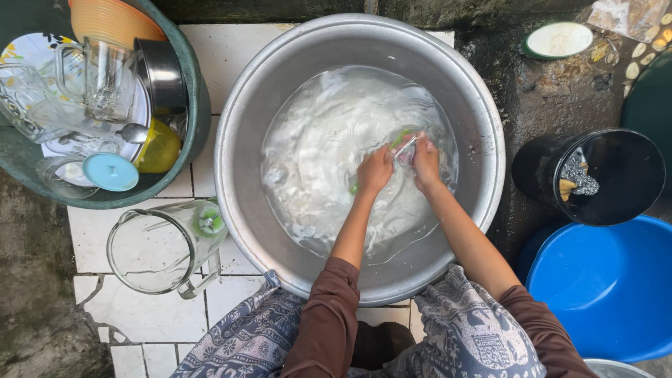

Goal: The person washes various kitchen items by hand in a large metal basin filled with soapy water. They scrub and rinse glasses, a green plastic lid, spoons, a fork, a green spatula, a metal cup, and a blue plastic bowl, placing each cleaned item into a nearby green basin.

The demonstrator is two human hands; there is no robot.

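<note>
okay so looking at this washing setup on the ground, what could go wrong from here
The glass jug lies on its side on the tiles right beside the metal basin; a knock could roll or crack it. The left hand and right hand grip a small item in cloudy water, where it could slip unseen.

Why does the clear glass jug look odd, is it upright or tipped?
Tipped: the glass jug lies on its side on the white tiles.

small green-edged item (404, 142), gripped, in soapy water

A white tiled floor (210, 63) carries a big metal basin (483, 161), a green tub (192, 133) and a glass jug (164, 248) on its side.
</note>
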